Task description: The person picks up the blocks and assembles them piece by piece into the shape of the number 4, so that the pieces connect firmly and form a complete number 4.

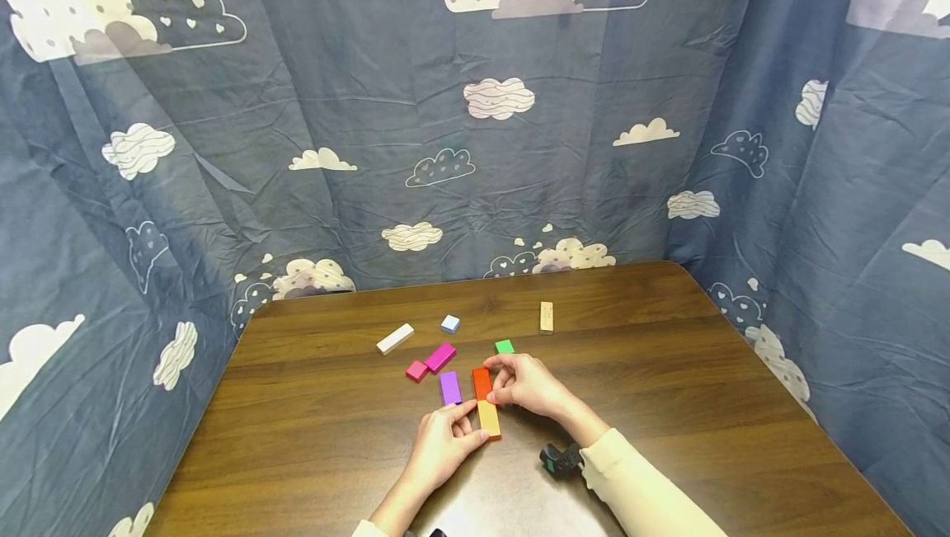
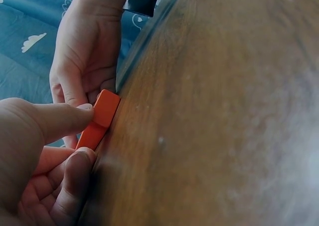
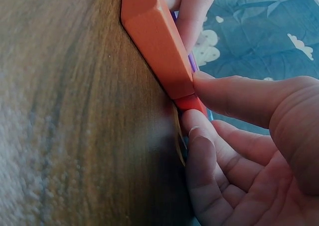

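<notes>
A red block [image 1: 482, 383] and an orange block [image 1: 489, 419] lie end to end on the table, the red one farther from me. My left hand [image 1: 441, 448] holds the orange block, thumb at its near end and a fingertip by the seam on the left side. From the right, my right hand [image 1: 533, 387] grips the red block between a thumb near the seam and fingers at its far end. Up close in the right wrist view, the ends of the orange block [image 3: 157, 44] and red block [image 3: 190, 103] meet.
Just left of the pair lies a purple block [image 1: 450, 388]. Beyond are a green block [image 1: 505, 346], magenta block [image 1: 441, 357], pink block [image 1: 417, 370], white block [image 1: 396, 338], light blue block [image 1: 449, 323] and plain wooden block [image 1: 547, 317]. A cloud-patterned curtain [image 1: 371, 149] surrounds the wooden table [image 1: 297, 421].
</notes>
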A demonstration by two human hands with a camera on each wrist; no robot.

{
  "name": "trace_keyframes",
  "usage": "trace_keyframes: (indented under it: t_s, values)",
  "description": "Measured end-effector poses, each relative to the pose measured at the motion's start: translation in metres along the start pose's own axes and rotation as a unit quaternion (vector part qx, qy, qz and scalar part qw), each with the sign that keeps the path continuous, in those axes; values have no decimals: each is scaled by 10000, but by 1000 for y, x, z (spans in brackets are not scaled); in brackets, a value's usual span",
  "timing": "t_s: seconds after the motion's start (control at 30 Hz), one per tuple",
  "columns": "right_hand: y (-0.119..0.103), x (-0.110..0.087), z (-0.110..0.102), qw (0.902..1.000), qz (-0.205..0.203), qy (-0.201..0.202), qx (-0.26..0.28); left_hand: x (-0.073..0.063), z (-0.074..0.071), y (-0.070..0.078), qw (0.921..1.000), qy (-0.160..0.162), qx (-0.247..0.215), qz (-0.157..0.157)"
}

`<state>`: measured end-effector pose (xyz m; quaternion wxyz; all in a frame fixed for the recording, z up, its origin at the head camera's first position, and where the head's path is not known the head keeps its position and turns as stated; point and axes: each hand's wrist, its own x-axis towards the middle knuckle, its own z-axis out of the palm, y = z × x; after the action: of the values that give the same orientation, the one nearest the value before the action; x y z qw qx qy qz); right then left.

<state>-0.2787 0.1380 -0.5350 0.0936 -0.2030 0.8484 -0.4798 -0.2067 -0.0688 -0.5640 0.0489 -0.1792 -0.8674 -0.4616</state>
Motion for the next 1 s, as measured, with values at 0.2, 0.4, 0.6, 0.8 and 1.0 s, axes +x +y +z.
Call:
trace_keyframes:
  t_s: [0.2, 0.4, 0.6, 0.8, 1.0]
  values:
    - [0, 0, 0, 10000, -22, -32, 4, 0, -1, 2, 10000, 43, 11, 29]
    - [0, 0, -1, 10000, -8, -49, -17, -1, 0, 3, 10000, 91, 30, 15]
    - [-2, -1, -4, 9999, -4, -87, 68, 0, 1, 5, 9999, 100, 53, 3]
    - [-11, -3, -19, 9995, -47, -48, 311, -1, -2, 7, 9997, -5, -228, 6]
    - [-15, 1, -37, 9989, -159, 451, -28, -3, -8, 13, 9989, 171, 54, 431]
